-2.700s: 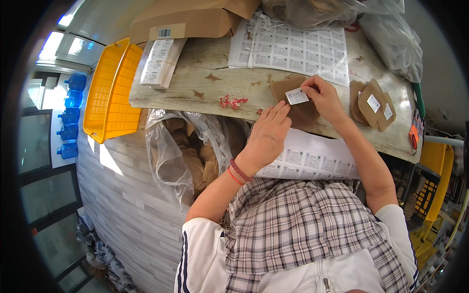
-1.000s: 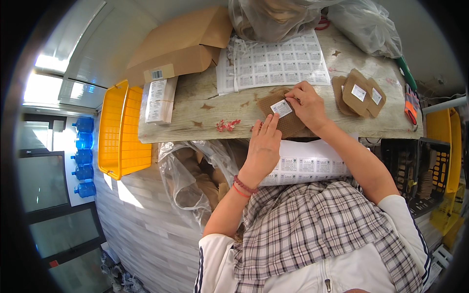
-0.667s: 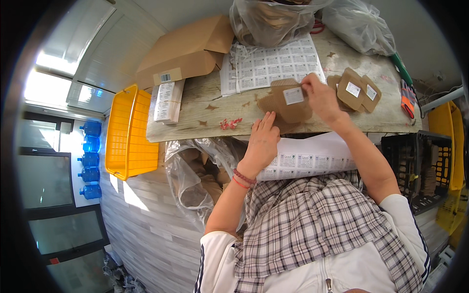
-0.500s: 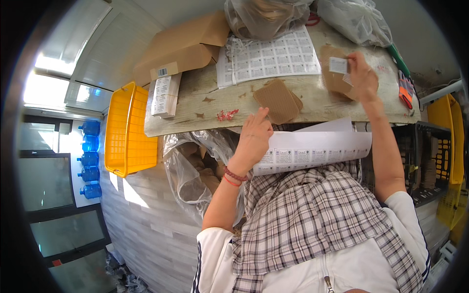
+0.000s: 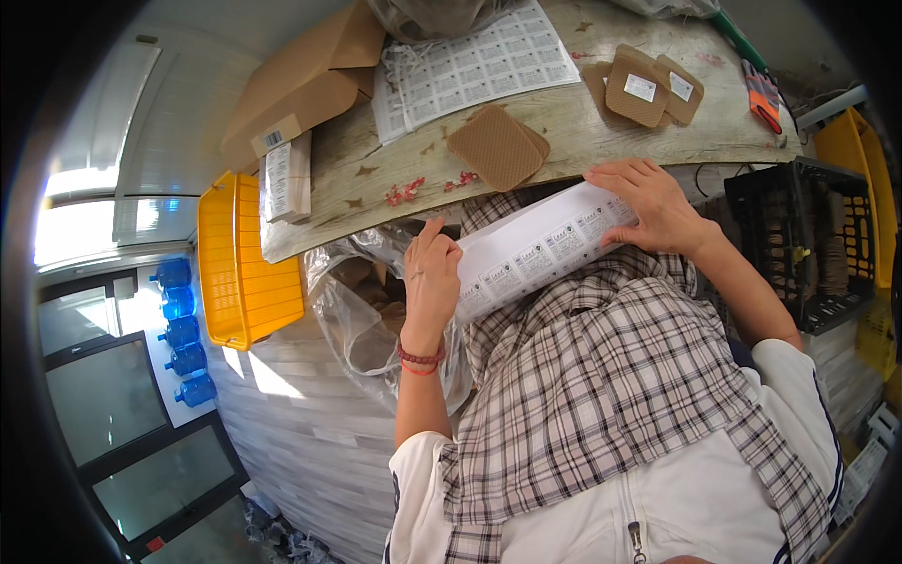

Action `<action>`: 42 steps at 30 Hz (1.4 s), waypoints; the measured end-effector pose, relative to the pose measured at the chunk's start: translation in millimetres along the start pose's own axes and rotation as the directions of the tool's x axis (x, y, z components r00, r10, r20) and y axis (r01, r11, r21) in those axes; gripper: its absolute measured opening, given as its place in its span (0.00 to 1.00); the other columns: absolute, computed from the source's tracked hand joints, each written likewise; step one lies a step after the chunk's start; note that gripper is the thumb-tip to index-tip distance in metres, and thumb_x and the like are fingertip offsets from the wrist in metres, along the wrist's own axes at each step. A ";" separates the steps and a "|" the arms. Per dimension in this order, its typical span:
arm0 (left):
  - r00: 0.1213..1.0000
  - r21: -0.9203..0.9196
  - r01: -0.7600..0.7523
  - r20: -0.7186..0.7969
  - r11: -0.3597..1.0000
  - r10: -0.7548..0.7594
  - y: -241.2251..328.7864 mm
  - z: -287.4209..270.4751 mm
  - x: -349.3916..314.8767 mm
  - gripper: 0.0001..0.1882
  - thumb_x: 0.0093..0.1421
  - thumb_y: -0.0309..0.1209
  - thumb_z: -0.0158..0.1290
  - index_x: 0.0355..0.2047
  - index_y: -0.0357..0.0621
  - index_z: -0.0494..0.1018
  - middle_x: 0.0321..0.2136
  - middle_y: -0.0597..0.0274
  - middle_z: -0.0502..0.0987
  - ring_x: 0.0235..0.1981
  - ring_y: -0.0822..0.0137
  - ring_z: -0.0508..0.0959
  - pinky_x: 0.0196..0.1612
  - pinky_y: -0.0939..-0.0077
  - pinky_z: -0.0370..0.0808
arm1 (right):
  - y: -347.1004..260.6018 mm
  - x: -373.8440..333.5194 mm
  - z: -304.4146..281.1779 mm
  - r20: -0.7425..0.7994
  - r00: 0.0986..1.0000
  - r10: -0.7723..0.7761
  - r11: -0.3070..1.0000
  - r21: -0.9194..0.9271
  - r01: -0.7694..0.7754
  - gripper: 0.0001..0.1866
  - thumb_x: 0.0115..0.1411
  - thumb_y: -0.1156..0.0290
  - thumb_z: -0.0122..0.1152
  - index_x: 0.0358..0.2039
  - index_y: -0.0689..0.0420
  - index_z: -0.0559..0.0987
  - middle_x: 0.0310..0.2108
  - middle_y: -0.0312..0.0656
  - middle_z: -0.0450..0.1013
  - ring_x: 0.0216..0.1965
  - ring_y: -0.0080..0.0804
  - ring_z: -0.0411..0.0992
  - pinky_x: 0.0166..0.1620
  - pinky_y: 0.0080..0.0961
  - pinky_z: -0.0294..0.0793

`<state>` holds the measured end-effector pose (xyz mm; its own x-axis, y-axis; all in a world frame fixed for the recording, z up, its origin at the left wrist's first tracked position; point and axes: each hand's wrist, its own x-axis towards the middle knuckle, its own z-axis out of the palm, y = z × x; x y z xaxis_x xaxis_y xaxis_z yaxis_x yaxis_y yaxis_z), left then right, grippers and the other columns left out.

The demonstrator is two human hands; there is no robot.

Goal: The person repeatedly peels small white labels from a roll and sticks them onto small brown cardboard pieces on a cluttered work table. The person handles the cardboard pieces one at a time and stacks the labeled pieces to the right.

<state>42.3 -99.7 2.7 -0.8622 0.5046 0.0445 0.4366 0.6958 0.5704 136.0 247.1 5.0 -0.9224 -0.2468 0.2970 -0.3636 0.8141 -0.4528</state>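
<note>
The right hand (image 5: pixel 648 209) is clamping the right end of a curved white paper sheet printed with rows of small labels (image 5: pixel 537 252), its thumb pressing on the printed face and its fingers lying over the upper edge. The left hand (image 5: pixel 432 277) is touching the sheet's left end with bent fingers; whether they are pinching it, I cannot tell. The sheet is lying tilted over the black-and-white plaid apron (image 5: pixel 601 395), just below the edge of the pale wooden desk (image 5: pixel 329 155). On the desk, overlapping brown textured rounded-square pads (image 5: pixel 493 146) are lying near, and brown pads bearing white labels (image 5: pixel 639 111) are lying farther right. The step in hand seems to be handling the sheet; the next move is probably calling for a steady hold at both ends.
</note>
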 end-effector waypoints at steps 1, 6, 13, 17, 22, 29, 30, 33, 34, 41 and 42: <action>1.000 -0.001 0.007 -0.001 1.000 -0.007 -1.5 -0.5 -1.3 0.03 0.59 0.24 0.54 0.31 0.37 0.72 0.59 0.40 0.71 0.62 0.42 0.68 0.65 0.50 0.61 | 3.9 1.9 3.0 0.026 1.000 -0.012 1.000 0.009 0.012 0.37 0.46 0.47 0.75 0.53 0.56 0.78 0.51 0.44 0.75 0.54 0.45 0.72 0.61 0.40 0.67; 0.997 0.163 -0.026 -0.069 0.986 0.038 4.6 -2.1 -6.5 0.10 0.61 0.29 0.55 0.41 0.37 0.75 0.59 0.42 0.71 0.61 0.44 0.69 0.65 0.50 0.61 | 3.7 9.0 7.8 0.068 0.997 -0.036 0.999 0.043 0.033 0.31 0.46 0.49 0.76 0.45 0.56 0.80 0.42 0.42 0.77 0.48 0.45 0.74 0.56 0.39 0.70; 0.989 -0.012 -0.138 0.041 0.990 0.139 70.5 19.0 -11.2 0.20 0.56 0.31 0.64 0.49 0.39 0.77 0.50 0.49 0.78 0.48 0.52 0.78 0.51 0.62 0.73 | -11.6 19.6 8.7 -0.018 0.994 -0.109 0.993 0.032 0.109 0.25 0.46 0.54 0.77 0.39 0.55 0.81 0.32 0.41 0.77 0.36 0.43 0.77 0.41 0.36 0.75; 0.997 -0.179 0.024 0.073 0.984 -0.011 54.8 15.0 -15.8 0.16 0.53 0.30 0.68 0.41 0.39 0.80 0.34 0.53 0.83 0.32 0.62 0.82 0.37 0.71 0.77 | -7.6 20.7 -5.9 0.067 0.998 0.020 0.984 0.175 -0.032 0.20 0.48 0.59 0.77 0.37 0.56 0.82 0.30 0.42 0.78 0.34 0.41 0.78 0.38 0.33 0.76; 0.896 -0.070 0.334 0.332 0.940 -0.294 47.6 -11.6 -6.7 0.15 0.52 0.27 0.68 0.40 0.39 0.80 0.30 0.56 0.84 0.29 0.65 0.82 0.37 0.71 0.77 | -0.2 23.2 3.0 0.197 0.952 0.233 0.792 0.529 -0.303 0.14 0.51 0.70 0.75 0.37 0.59 0.82 0.32 0.43 0.80 0.33 0.30 0.77 0.38 0.26 0.76; 0.991 -0.177 -0.127 -0.065 0.976 0.117 78.3 26.4 17.2 0.16 0.57 0.26 0.61 0.47 0.39 0.77 0.39 0.54 0.77 0.40 0.51 0.78 0.43 0.64 0.75 | -12.8 46.8 26.7 0.318 0.898 0.305 0.551 0.710 -0.439 0.12 0.55 0.73 0.73 0.39 0.61 0.82 0.31 0.37 0.80 0.35 0.18 0.74 0.39 0.21 0.74; 0.990 -0.179 -0.129 -0.083 0.975 0.115 76.8 31.1 19.4 0.15 0.57 0.26 0.61 0.45 0.39 0.78 0.38 0.54 0.77 0.39 0.51 0.78 0.42 0.62 0.75 | -13.8 47.6 28.4 0.303 0.906 0.296 0.552 0.719 -0.422 0.12 0.56 0.73 0.73 0.40 0.61 0.82 0.31 0.36 0.79 0.36 0.18 0.73 0.39 0.20 0.74; 0.996 -0.380 0.020 -0.068 0.925 -0.049 69.3 34.5 23.4 0.13 0.57 0.22 0.60 0.44 0.37 0.79 0.35 0.54 0.78 0.35 0.57 0.79 0.40 0.70 0.74 | -6.2 42.4 33.5 0.324 0.841 0.434 0.400 0.767 -0.502 0.12 0.58 0.75 0.70 0.42 0.60 0.82 0.34 0.36 0.79 0.35 0.17 0.73 0.39 0.19 0.74; 0.996 -0.380 0.023 -0.070 0.925 -0.054 67.8 34.8 25.1 0.12 0.58 0.22 0.60 0.43 0.37 0.80 0.35 0.54 0.78 0.35 0.58 0.79 0.39 0.71 0.74 | -1.5 39.9 34.9 0.269 0.867 0.420 0.444 0.772 -0.454 0.12 0.58 0.76 0.69 0.43 0.60 0.82 0.35 0.36 0.78 0.35 0.17 0.73 0.39 0.19 0.74; 0.997 -0.340 0.005 -0.074 0.941 -0.032 61.3 37.4 30.9 0.12 0.58 0.22 0.60 0.43 0.39 0.81 0.33 0.57 0.78 0.33 0.61 0.79 0.38 0.72 0.74 | -3.4 45.9 25.4 0.059 0.956 0.288 0.804 0.527 -0.275 0.12 0.57 0.78 0.69 0.43 0.57 0.83 0.35 0.37 0.74 0.35 0.26 0.75 0.39 0.23 0.76; 0.997 -0.333 0.005 -0.071 0.943 -0.031 60.4 38.0 31.4 0.12 0.58 0.22 0.60 0.43 0.39 0.81 0.33 0.57 0.78 0.32 0.61 0.78 0.38 0.72 0.74 | -3.2 46.5 25.9 0.048 0.962 0.268 0.827 0.500 -0.256 0.12 0.56 0.78 0.70 0.42 0.57 0.84 0.34 0.37 0.74 0.34 0.28 0.75 0.39 0.23 0.76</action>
<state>51.4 -22.4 7.4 -0.8914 0.4452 0.0853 0.3216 0.4883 0.8113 90.9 219.4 -1.5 -0.9913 -0.0442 0.1237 -0.1298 0.4740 -0.8709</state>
